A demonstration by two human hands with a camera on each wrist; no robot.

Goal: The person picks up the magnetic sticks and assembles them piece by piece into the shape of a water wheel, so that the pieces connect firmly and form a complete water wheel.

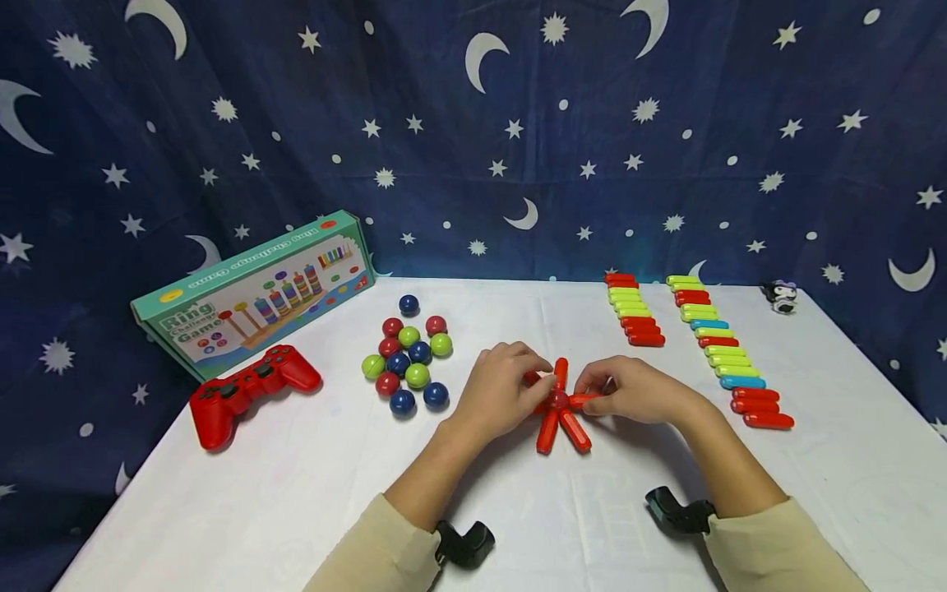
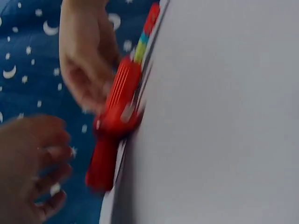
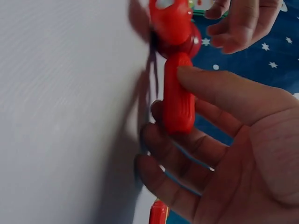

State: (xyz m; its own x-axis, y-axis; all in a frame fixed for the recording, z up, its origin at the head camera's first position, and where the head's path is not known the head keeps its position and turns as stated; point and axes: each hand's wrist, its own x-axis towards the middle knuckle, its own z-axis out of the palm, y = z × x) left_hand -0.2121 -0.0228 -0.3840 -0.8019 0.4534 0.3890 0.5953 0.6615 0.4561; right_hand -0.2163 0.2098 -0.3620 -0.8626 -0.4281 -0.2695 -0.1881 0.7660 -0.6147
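Between both hands a red ball (image 1: 559, 400) has several red sticks (image 1: 574, 432) spreading out from it like a star, on the white table. My right hand (image 1: 638, 390) pinches the right-pointing red stick (image 3: 177, 102) between thumb and fingers, its inner end against the ball in the right wrist view. My left hand (image 1: 505, 386) is beside the left part of the star. In the left wrist view its loosely bent fingers (image 2: 52, 154) stand apart from the red pieces. The left hand partly covers the left-pointing stick in the head view.
Several red, blue and green balls (image 1: 418, 353) lie left of the hands. Two columns of coloured sticks (image 1: 630, 312) run along the right. A red game controller (image 1: 255, 390), a green game box (image 1: 259, 292) and a small figurine (image 1: 781, 297) stand on the white table (image 1: 244, 518).
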